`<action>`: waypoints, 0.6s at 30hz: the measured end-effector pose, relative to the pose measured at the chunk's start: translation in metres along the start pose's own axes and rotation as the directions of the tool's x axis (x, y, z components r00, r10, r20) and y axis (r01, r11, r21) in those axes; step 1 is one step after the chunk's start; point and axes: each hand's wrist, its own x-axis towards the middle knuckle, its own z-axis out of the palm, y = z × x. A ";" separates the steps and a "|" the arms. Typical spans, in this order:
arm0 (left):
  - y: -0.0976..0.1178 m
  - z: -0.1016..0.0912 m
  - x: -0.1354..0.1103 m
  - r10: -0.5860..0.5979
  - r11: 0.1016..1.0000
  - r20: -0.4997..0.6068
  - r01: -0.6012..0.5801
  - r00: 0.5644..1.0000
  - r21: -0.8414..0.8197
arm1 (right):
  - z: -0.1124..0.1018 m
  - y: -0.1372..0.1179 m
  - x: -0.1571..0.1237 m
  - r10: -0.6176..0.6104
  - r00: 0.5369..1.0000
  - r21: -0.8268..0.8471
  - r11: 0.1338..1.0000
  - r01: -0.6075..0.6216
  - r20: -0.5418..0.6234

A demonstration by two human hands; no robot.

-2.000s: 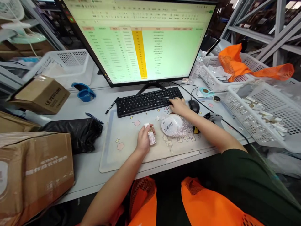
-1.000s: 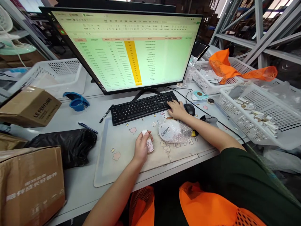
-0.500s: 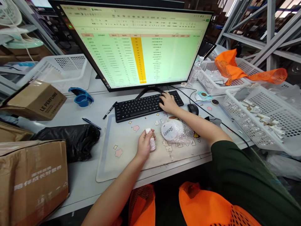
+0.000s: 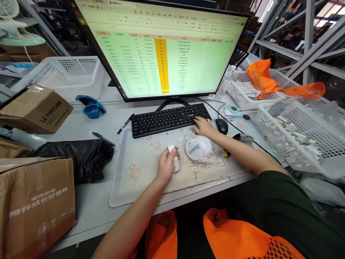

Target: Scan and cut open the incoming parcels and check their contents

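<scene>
My left hand (image 4: 167, 162) is wrapped round a small white bottle (image 4: 176, 164) with a white cap, held just above the desk mat (image 4: 145, 187). Printed lines run across the bottle's side. At the right end of the black keyboard (image 4: 164, 121), my right hand (image 4: 202, 127) rests with its fingers stretched over the lower keys. Between my two hands lies a round white container (image 4: 198, 148) in bubble wrap, with "beauty" lettering on its top. The black mouse (image 4: 221, 126) is just right of my right hand. A spreadsheet fills the monitor (image 4: 175, 64) behind the keyboard.
Cardboard boxes (image 4: 40, 201) and a black plastic bag (image 4: 78, 158) crowd the left side. A blue open-lidded container (image 4: 91, 108) stands behind a pen (image 4: 103, 138). White baskets (image 4: 299, 144) with small items line the right. A clear bottle (image 4: 225, 82) is beside the monitor.
My right hand has moved right and slightly toward me, from the keyboard's upper keys to its lower right end. My left hand still holds the bottle, nearly in place.
</scene>
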 end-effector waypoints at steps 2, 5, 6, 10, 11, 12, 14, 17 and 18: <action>-0.002 0.001 0.001 -0.015 1.000 -0.005 0.015 1.000 0.008 | 0.002 0.000 -0.001 -0.003 1.000 -0.008 1.000 0.003 0.008; -0.003 0.000 0.004 -0.019 1.000 -0.026 0.020 0.999 0.014 | 0.002 -0.003 0.003 -0.012 1.000 -0.012 1.000 0.013 0.014; -0.003 0.000 0.005 -0.013 1.000 -0.032 0.014 0.999 0.013 | 0.002 -0.004 0.005 -0.015 1.000 -0.013 1.000 0.015 0.013; -0.002 -0.002 0.007 -0.003 1.000 -0.047 0.004 0.999 0.010 | 0.001 -0.006 0.006 -0.033 0.999 -0.016 0.999 0.032 -0.006; -0.002 -0.002 0.007 -0.004 1.000 -0.046 0.005 0.999 0.012 | 0.001 -0.006 0.006 -0.036 0.999 -0.021 0.999 0.036 -0.003; -0.002 -0.002 0.007 -0.005 1.000 -0.041 0.006 0.999 0.016 | 0.001 -0.006 0.005 -0.039 0.999 -0.027 0.999 0.039 0.003; -0.002 -0.002 0.006 -0.005 1.000 -0.025 0.006 1.000 0.029 | 0.002 -0.008 0.004 -0.037 0.999 -0.035 0.999 0.038 0.008; -0.003 -0.001 0.006 0.002 0.999 -0.014 -0.002 1.000 0.039 | 0.002 -0.010 0.004 -0.036 0.999 -0.028 0.999 0.036 0.011; -0.004 -0.001 0.006 0.007 0.999 -0.016 -0.006 1.000 0.038 | 0.000 -0.010 0.005 -0.036 0.999 -0.020 0.999 0.036 0.019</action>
